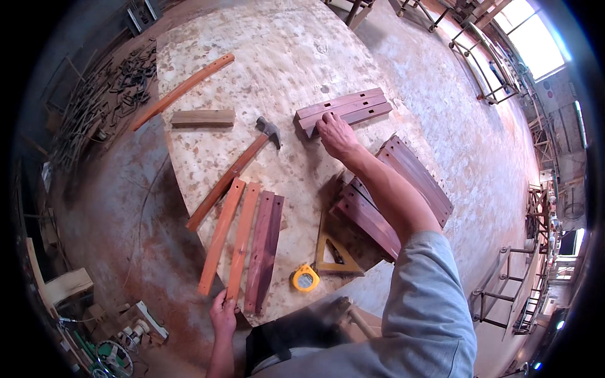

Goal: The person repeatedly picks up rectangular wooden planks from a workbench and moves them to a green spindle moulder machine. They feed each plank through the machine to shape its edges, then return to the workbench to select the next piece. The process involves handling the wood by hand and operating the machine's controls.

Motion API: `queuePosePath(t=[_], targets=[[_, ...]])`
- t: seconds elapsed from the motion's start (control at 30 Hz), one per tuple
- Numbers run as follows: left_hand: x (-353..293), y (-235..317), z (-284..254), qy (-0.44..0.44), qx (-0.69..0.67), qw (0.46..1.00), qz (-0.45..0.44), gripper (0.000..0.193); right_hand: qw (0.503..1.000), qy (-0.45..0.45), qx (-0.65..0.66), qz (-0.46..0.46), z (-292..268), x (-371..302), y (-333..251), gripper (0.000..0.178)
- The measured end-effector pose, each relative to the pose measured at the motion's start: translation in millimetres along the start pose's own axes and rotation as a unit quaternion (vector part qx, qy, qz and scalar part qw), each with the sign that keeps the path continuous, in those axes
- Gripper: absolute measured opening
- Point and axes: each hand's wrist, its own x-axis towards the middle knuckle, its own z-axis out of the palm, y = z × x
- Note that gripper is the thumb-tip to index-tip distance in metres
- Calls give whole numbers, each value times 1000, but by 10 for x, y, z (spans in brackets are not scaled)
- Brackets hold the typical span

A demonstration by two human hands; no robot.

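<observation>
Down at the table's near edge, my left hand [224,313] is closed round the lower end of an orange-brown wooden strip [244,236]. Another orange strip [220,238] lies to its left, and two darker purple-brown strips [263,252] lie to its right. Farther off, my right hand [338,135] reaches to a group of purple-brown wooden bars with square holes [345,106]. Its fingers are bent over the near bar at the left end; the fingertips are partly hidden. A claw hammer [234,169] rests left of centre, its handle passing over the table's left edge.
More dark wooden bars [416,176] are piled beneath my right forearm. A yellow tape measure [305,278] and a yellow triangular square [334,255] lie near the front of the table [265,38]. A short wood block [203,118] and a long curved strip [186,89] lie far left.
</observation>
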Motion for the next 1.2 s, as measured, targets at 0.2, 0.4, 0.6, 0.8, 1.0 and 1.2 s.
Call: queuePosePath(t=[0.2,0.4,0.6,0.8,1.0,1.2], targets=[[-30,-30,-31,-9,3,1000,6,34,1000,-8,-11,6,-12,-35,-78,17],[-168,-276,-187,0,-49,999,-5,35,999,-6,34,23,-103,-157,-137,22],[-409,-655,-667,60,-11,997,-44,33,993,-30,20,110,-54,-136,73,22],[-575,-1265,-1217,98,-36,992,-68,32,999,29,4,38,9,-216,25,23],[-780,-1357,-1414,118,-43,990,-59,31,998,-7,-66,1,-186,-242,-186,18],[-815,-694,-1217,118,-65,991,-19,33,955,207,190,-94,-965,-227,-489,26]])
